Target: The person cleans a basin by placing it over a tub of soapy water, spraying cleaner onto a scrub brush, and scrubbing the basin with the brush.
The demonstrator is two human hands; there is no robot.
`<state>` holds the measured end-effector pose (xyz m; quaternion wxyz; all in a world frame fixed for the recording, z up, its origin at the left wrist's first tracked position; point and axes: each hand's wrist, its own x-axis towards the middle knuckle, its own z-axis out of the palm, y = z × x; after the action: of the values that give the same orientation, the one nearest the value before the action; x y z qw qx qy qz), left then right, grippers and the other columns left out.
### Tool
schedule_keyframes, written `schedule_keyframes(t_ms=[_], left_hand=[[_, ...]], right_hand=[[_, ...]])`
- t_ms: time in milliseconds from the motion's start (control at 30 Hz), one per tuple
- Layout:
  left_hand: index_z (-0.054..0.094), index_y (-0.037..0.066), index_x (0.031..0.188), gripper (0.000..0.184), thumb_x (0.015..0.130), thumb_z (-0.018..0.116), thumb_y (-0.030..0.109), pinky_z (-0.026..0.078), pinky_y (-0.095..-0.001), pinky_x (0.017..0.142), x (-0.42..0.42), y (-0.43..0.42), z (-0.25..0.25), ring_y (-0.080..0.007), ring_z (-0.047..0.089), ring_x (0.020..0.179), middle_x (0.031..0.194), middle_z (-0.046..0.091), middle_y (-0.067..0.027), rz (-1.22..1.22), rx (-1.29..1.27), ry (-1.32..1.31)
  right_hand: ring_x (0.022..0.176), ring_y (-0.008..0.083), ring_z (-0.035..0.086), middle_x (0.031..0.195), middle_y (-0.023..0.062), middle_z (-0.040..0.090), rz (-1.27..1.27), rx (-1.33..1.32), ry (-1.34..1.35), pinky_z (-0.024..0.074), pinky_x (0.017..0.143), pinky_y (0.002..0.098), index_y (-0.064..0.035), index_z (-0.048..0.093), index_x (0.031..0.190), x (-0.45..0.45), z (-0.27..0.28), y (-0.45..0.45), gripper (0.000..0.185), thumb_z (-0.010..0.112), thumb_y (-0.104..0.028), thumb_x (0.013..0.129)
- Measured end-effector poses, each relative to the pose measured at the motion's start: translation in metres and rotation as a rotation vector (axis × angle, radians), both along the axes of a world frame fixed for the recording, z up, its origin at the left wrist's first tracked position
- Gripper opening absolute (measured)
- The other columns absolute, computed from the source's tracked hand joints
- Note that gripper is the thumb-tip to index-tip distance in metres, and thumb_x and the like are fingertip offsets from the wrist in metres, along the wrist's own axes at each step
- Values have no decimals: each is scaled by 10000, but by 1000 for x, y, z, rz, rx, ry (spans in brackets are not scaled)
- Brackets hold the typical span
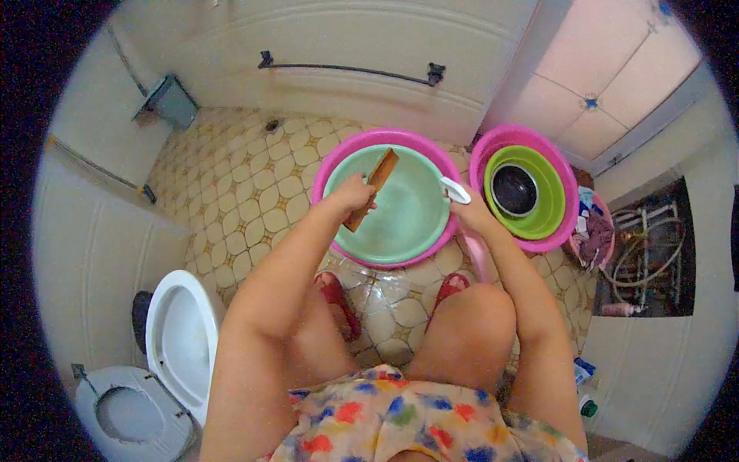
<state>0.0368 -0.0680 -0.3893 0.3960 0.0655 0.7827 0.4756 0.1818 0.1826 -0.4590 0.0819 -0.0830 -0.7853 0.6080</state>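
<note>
Left hand (352, 194): clamped on wooden slat (382, 172), over mint-green basin's (408, 223) nine o'clock
Right hand (473, 212): closed on white object (455, 189), three o'clock

A home bathroom is surrounding the person: a white plastic toilet (135, 412) is standing at the left, a dark metal towel rail (350, 69) is running along the wall, and patterned beige floor tiles (242, 181) are glistening wet near the basins.
</note>
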Motion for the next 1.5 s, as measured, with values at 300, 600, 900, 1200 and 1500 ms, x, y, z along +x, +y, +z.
schedule_keyframes(t_ms=[300,600,900,1200,1500], left_hand=[[204,-18,1343,647,782,519,52,474,-331,456,1,-11,10,-192,602,564,800,589,-151,-94,-132,174],[380,-24,1169,542,703,644,64,480,-331,486,4,-16,15,-188,591,555,801,594,-135,-126,-153,277],[373,24,1239,614,706,670,96,497,-344,533,-2,-17,-4,-200,609,611,886,611,-129,-204,-178,287],[410,21,1204,575,697,672,84,493,-340,528,3,-16,1,-200,605,603,860,606,-129,-228,-183,284],[403,23,1217,585,699,669,71,492,-328,527,3,-14,-3,-181,599,595,878,606,-124,-255,-185,299]], right_hand=[[773,223,610,852,119,636,-2,291,-290,477,700,350,-32,578,979,10,-14,-10,310,653,-200,729],[813,270,619,871,150,632,-24,432,-229,478,734,376,-34,583,989,5,-13,-14,330,655,-193,709],[828,306,610,862,162,619,-61,409,-258,471,737,390,-26,573,936,5,9,-22,289,638,-171,694],[851,313,607,888,172,618,-76,361,-256,469,751,392,-32,576,937,7,-4,-20,298,637,-197,697],[837,304,610,872,163,624,-91,350,-213,469,754,392,-40,586,913,12,-27,-11,279,624,-194,685]])
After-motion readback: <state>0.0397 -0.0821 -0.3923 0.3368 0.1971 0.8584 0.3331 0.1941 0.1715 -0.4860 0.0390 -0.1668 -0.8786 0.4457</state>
